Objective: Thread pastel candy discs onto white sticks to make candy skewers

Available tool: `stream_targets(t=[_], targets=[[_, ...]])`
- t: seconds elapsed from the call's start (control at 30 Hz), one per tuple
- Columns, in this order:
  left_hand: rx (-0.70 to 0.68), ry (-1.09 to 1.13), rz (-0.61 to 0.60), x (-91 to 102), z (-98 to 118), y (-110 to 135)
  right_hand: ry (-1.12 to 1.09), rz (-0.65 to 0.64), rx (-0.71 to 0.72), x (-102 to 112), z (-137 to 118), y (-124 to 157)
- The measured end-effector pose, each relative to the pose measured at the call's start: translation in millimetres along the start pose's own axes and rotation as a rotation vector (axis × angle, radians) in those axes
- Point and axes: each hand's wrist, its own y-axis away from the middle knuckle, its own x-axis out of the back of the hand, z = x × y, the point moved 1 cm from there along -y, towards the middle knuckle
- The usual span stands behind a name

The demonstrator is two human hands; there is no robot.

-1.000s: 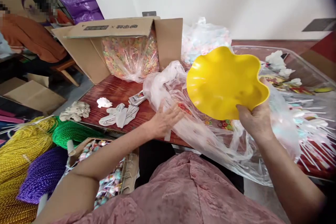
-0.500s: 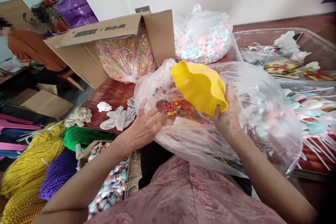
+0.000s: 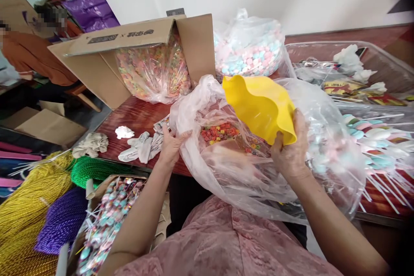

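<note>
My right hand (image 3: 293, 151) grips the near right edge of a yellow wavy-rimmed plastic bowl (image 3: 258, 103), thumb inside and fingers behind. The bowl is tilted above a large clear plastic bag (image 3: 220, 181) that lies open on the table. Small red, orange and yellow rings (image 3: 221, 133) show in the bag's mouth. At the bag's left rim is my left hand (image 3: 171, 146), fingers apart, its thumb touching the plastic. Part of the bag's contents is hidden by the bowl and by folds of plastic.
Behind stand a cardboard box (image 3: 197, 47) with a bag of coloured rings (image 3: 155, 73) and a bag of pastel sweets (image 3: 250, 58). Twisted marshmallow sticks (image 3: 381, 138) and a clear tray (image 3: 323, 45) lie right. Gloves (image 3: 142, 146) lie left; a co-worker (image 3: 35, 56) sits far left.
My left hand has moved left and spread its fingers, and the bag's mouth is wider. The yellow bowl has shifted slightly right in my right hand.
</note>
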Motion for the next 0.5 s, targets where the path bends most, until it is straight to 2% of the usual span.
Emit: stream_targets(t=[0.13,0.3,0.43,0.5], targets=[[0.06,0.058,0.059,-12.4,-13,-7,-0.019,-0.011,0.01,-11,-4,0],[0.314,0.097,0.106,-20.1,-24,-24,-0.003,-0.001,-0.004,-21,-6,-10],[0.376,0.205,0.081,-22.8,-10,-20,0.001,0.016,0.018,-24,1,-14],[0.322,0.254,0.069,-20.6,4,-13,0.019,0.03,-0.002,-23,5,-13]])
